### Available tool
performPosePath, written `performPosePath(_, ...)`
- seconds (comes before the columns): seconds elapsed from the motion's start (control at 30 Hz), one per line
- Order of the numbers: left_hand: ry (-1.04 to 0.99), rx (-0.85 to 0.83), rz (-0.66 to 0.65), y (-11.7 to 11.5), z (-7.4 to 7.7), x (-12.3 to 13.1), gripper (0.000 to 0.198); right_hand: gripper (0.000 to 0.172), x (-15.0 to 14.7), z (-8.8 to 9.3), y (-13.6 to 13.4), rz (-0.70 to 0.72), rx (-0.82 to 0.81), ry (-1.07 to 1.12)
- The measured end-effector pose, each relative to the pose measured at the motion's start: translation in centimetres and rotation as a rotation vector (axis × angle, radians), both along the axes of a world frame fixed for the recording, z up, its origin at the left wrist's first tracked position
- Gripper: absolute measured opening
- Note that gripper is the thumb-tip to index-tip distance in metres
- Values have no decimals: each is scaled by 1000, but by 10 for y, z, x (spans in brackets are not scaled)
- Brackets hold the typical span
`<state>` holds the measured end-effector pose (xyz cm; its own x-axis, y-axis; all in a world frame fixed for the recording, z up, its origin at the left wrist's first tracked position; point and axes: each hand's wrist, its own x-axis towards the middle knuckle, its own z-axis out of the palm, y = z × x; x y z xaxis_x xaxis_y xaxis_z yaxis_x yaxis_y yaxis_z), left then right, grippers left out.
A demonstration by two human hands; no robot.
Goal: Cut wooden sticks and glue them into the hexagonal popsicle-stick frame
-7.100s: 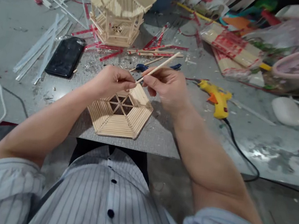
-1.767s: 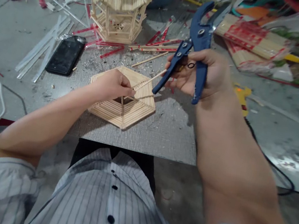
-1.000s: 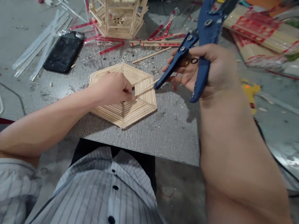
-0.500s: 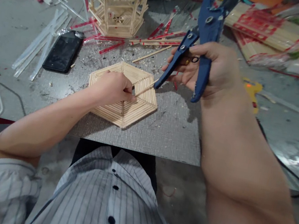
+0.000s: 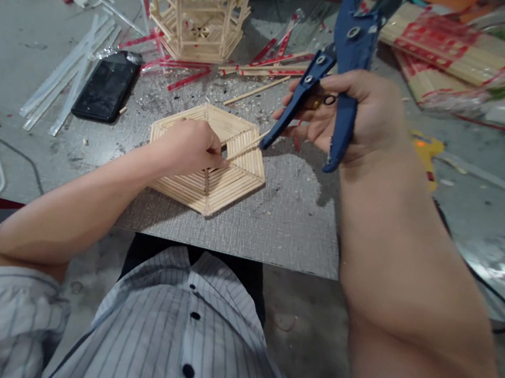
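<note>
A flat hexagon of thin wooden sticks (image 5: 230, 190) lies on the table near its front edge. Over its middle, my left hand (image 5: 190, 147) pinches one end of a thin wooden stick (image 5: 249, 147), fingers closed. That stick slants up to the right across the panel, its far end near the tip of a handle of the blue hand cutter (image 5: 357, 33). My right hand (image 5: 361, 113) holds this cutter in the air right of the panel, jaws pointing away from me and handles spread. The jaw tips run out of the top of the view.
Behind the panel stands a small pavilion model (image 5: 200, 10) made of sticks. To the left lie a black phone (image 5: 107, 85) and clear glue sticks (image 5: 65, 74). On the right are a yellow glue gun (image 5: 427, 156) and packs of wooden sticks (image 5: 454, 45). Red wrapper strips are scattered about.
Almost nothing differs. My left hand and the hexagonal panel have shifted very slightly to the left; the cutter stays in place in my right hand.
</note>
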<state>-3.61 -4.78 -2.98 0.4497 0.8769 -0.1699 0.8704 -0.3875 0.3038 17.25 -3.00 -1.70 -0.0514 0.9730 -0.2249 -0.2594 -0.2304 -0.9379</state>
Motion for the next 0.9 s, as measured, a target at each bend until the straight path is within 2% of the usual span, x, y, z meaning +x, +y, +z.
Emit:
performPosePath(0.27,-1,-18,-22,0,3,0,25,25,1,1,-1,11,9,4)
performPosePath(0.47,-33,-43,9,2,2,0,17,27,1,3,-2,18,7,6)
performPosePath(0.77,6,-28,-32,-1,5,-2,30,28,0,2,-1,-3,10,13)
performPosePath(0.9,8,-24,-37,0,4,-1,26,26,-1,2,-2,-6,5,21)
